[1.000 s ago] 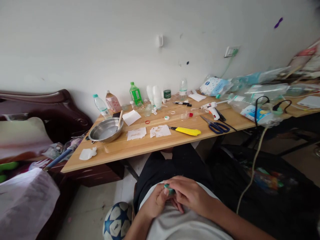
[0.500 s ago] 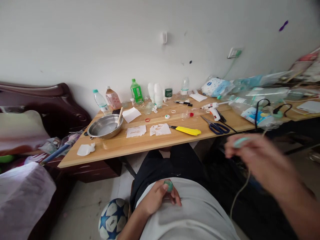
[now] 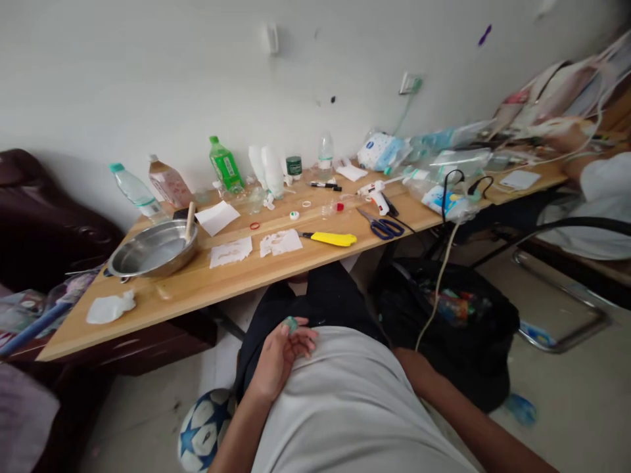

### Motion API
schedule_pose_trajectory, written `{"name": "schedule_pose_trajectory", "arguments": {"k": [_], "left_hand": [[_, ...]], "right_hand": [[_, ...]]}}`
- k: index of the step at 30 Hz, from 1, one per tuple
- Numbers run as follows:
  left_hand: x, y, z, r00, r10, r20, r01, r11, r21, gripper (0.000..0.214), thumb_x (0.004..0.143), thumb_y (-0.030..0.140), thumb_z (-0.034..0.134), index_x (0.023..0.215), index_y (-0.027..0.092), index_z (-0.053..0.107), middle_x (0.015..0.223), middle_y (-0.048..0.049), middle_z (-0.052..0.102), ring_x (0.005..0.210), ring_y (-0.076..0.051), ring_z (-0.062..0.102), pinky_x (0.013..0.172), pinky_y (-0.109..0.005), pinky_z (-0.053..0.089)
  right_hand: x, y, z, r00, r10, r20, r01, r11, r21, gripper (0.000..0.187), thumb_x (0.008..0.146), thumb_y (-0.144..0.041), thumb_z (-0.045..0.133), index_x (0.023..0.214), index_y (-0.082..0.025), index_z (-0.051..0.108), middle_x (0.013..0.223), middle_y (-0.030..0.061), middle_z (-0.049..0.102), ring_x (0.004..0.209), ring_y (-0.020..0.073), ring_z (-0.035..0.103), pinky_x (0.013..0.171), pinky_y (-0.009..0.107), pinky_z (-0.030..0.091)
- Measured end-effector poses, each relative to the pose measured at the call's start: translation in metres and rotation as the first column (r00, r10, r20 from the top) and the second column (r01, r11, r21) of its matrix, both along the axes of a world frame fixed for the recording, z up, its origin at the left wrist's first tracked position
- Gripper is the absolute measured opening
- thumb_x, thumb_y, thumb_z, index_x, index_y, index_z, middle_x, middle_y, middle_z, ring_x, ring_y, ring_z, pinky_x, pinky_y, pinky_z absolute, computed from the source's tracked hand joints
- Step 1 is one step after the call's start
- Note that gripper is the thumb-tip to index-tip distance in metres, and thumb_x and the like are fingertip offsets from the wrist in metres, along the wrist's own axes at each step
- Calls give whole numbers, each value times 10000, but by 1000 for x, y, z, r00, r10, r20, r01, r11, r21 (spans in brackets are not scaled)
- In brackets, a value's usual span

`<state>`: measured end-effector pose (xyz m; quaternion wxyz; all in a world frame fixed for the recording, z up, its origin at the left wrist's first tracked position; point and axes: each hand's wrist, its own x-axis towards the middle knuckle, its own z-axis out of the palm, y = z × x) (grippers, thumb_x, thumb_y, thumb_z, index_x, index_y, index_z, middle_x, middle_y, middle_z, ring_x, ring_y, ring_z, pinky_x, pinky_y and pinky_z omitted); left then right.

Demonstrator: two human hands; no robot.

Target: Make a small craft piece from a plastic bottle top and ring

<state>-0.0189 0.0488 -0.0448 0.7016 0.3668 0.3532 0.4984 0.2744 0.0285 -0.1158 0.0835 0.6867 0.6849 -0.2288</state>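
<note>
Pinching the green piece (image 3: 290, 324) in the left hand (image 3: 279, 355), over the lap (image 3: 335, 302), clear of the desk's (image 3: 180, 292) front edge.
Left thumb and forefinger close on it, other fingers loosely curled and slightly apart. Right hand hidden, only the forearm (image 3: 458, 401) shows near the black bag (image 3: 480, 371); can't tell its fingers. Knife (image 3: 331, 238) and scissors (image 3: 386, 228) lie near the front edge, glue gun (image 3: 378, 197) behind scissors, bowl (image 3: 165, 264) toward the left end, bottles along the back edge.
</note>
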Motion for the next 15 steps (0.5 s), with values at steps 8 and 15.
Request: {"name": "schedule_pose_trajectory", "arguments": {"k": [8,15], "left_hand": [[3,-5,-10,981,191,-24,-191,981,-14,336,898,340,592,1153,127,637,768,-52,685,598,-142,597,582,-274,482],[-2,20,12,929,49,-368,-48,999,9,450,877,406,642,1278,203,642,1281,-124,656,1068,-263,642,831,-356,545]], "right_hand": [[-38,16,49,973,229,1,-226,959,169,363,951,-53,452,1213,-135,689,1168,182,700,1137,293,662,984,430,516],[-128,52,79,660,724,-199,-318,510,800,661,831,-36,612,1444,-229,454,1276,118,639,1149,234,651,960,349,572]]}}
